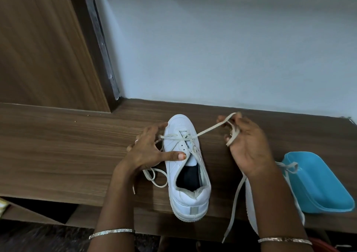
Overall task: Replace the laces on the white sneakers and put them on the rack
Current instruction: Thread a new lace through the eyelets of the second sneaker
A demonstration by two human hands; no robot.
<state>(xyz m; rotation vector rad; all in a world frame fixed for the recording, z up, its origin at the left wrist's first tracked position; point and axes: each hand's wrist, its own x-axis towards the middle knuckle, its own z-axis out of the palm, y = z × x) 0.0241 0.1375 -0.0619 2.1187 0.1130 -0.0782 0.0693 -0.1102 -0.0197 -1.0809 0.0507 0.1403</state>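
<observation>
While the white sneaker [188, 174] stands toe-away on the wooden shelf top [58, 145], it is steadied by the left hand [148, 151], fingers spread straight along its side and thumb pressed flat beside the eyelets. The lace [209, 129] is drawn taut rightward and gripped by the right hand [249, 145], fingers curled round a loop. A second sneaker [252, 219], largely hidden under the right forearm, lies beside a blue tray [318, 186].

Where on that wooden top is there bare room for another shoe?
Bare: the wooden top left of the left hand. Crowded: right of the sneaker, with the right hand holding the lace, second sneaker and blue tray.
</observation>
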